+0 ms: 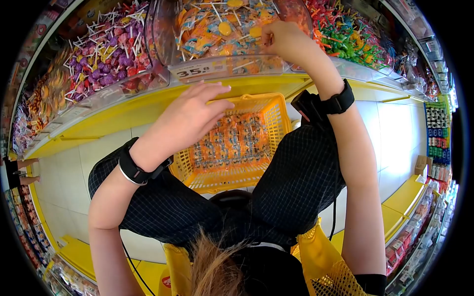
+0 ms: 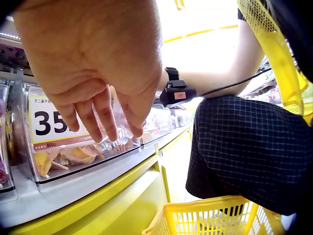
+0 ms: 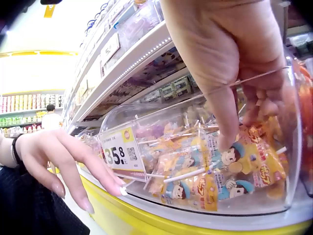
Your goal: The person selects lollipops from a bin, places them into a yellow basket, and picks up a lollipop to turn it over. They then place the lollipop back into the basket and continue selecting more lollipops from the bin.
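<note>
My right hand [image 1: 291,43] reaches over the front wall of a clear bin [image 3: 288,161] full of wrapped lollipops [image 3: 195,171]. In the right wrist view its thumb and bent fingers come down among the orange and yellow wrappers; I cannot tell if they pinch a lollipop. Flat yellow heads on white sticks show beside the fingertips in the head view. My left hand [image 1: 190,112] hovers above a yellow basket [image 1: 277,118], its fingers loosely extended and holding nothing. Rows of orange-wrapped packets [image 1: 232,140] line the basket's bottom.
A price tag [image 1: 195,71] reading 35.8 is fixed to the bin's front. Purple lollipops [image 1: 106,64] fill the bin to the left, red and green sweets [image 1: 360,44] the one to the right. A yellow shelf edge [image 1: 113,111] runs below; my knees flank the basket.
</note>
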